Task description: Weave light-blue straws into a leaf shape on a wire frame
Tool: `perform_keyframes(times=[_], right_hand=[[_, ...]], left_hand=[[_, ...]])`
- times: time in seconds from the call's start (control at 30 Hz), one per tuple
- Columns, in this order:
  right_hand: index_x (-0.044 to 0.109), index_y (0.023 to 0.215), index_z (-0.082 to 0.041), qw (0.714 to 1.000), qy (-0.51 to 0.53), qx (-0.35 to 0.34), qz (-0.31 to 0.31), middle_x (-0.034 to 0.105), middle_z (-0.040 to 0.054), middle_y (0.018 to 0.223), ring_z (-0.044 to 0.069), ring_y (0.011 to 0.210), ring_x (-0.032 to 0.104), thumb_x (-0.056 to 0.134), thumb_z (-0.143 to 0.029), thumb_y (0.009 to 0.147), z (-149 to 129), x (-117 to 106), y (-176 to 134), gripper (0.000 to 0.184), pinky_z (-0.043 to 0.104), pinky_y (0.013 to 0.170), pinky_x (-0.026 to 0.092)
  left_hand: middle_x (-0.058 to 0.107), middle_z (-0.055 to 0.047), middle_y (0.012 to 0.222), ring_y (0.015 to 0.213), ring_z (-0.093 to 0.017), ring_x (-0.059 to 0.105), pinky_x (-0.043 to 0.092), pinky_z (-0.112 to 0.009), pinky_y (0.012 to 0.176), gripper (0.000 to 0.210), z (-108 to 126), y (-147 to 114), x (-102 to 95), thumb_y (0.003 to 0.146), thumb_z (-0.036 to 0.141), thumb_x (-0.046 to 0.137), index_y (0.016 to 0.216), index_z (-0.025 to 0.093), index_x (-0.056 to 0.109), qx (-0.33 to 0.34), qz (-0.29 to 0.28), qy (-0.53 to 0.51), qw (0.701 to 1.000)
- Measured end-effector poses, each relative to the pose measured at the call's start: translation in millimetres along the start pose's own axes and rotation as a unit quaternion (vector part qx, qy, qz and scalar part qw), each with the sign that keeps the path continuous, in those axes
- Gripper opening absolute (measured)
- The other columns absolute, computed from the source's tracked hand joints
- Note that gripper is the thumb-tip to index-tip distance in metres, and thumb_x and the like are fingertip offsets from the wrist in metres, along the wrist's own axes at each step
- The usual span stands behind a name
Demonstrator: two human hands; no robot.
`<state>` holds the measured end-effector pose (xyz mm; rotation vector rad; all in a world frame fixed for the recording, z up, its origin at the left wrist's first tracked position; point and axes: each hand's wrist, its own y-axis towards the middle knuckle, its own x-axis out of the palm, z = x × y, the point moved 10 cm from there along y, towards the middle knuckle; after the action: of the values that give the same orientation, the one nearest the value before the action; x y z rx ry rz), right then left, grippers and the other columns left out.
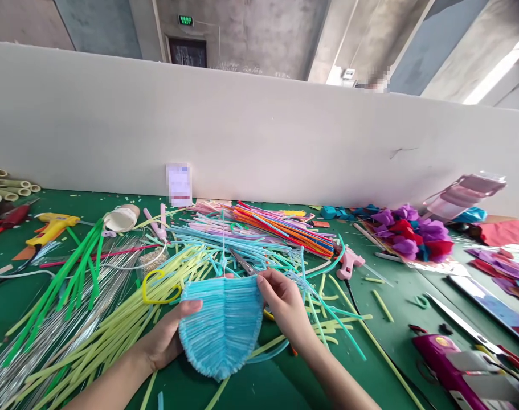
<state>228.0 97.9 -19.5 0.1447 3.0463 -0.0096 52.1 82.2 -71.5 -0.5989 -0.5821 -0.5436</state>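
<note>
A blue leaf-shaped piece made of pipe cleaners (223, 327) is held up between both hands, its fuzzy rounded end pointing down. My left hand (171, 330) grips its left edge, thumb on the front and the other fingers behind. At the upper right corner, my right hand (285, 299) pinches the edge between thumb and finger. A thin stem rises from the middle of its top side. Behind the piece lie scissors (243, 262), partly covered, among loose blue pipe cleaners (199, 240). A yellow heart-shaped loop (159, 287) rests near my left hand.
Yellow-green pipe cleaners (114, 336) and silver wires (41, 336) spread leftward. A yellow glue gun (56, 228) lies far left, a pink glue gun (350, 262) right of centre. Long scissors (464, 322) and a magenta tool (447, 361) lie right. A white partition (263, 136) stands behind.
</note>
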Motion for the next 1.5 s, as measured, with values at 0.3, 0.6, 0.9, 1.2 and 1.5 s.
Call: perform_keyframes(times=[0.3,0.6,0.9,1.2,1.5], right_hand=[[0.066,0.085,-0.022,0.943,-0.313,-0.092,0.064,0.070,0.0040,0.077,0.019,0.065,0.060,0.048,-0.042,0.095,-16.6,-6.9,-3.7,0.029,0.028,0.062,0.042],[0.063,0.084,-0.022,0.916,-0.378,-0.106,0.077,0.066,0.0026,0.071,0.018,0.060,0.058,0.053,-0.045,0.091,-20.1,-6.4,-4.9,0.026,0.028,0.060,0.043],[0.060,0.079,-0.021,0.908,-0.404,-0.093,0.061,0.068,0.0046,0.075,0.019,0.066,0.061,0.047,-0.033,0.093,-14.5,-2.3,-4.9,0.023,0.029,0.065,0.042],[0.059,0.100,-0.022,0.955,-0.283,-0.091,0.012,0.068,0.0010,0.079,0.016,0.062,0.057,0.051,-0.032,0.093,-12.9,-6.8,1.2,0.015,0.027,0.061,0.041],[0.062,0.085,-0.016,0.957,-0.053,0.056,-0.279,0.057,-0.0014,0.070,0.011,0.062,0.049,0.072,-0.042,0.081,3.2,9.8,-7.6,0.028,0.022,0.057,0.039]], left_hand=[[0.061,-0.006,0.138,0.129,-0.031,0.053,0.040,-0.047,0.108,0.077,7.5,-4.6,30.6,0.084,0.027,0.067,0.152,0.034,0.030,0.001,-0.069,0.066,0.995],[0.052,-0.007,0.148,0.134,-0.032,0.047,0.039,-0.048,0.109,0.083,3.9,-2.3,24.1,0.082,0.021,0.070,0.153,0.034,0.028,0.004,-0.081,0.141,0.987],[0.051,-0.005,0.148,0.132,-0.030,0.050,0.040,-0.045,0.108,0.086,1.4,-2.5,26.4,0.084,0.023,0.068,0.154,0.036,0.020,-0.001,-0.079,0.161,0.984],[0.062,-0.008,0.137,0.127,-0.031,0.055,0.043,-0.045,0.105,0.079,-2.7,1.9,15.7,0.085,0.016,0.065,0.153,0.030,0.028,-0.027,-0.064,0.077,0.995],[0.071,-0.017,0.119,0.118,-0.037,0.060,0.037,-0.054,0.107,0.052,2.7,3.0,22.4,0.090,0.035,0.051,0.136,0.010,0.057,-0.040,-0.113,-0.066,0.991]])
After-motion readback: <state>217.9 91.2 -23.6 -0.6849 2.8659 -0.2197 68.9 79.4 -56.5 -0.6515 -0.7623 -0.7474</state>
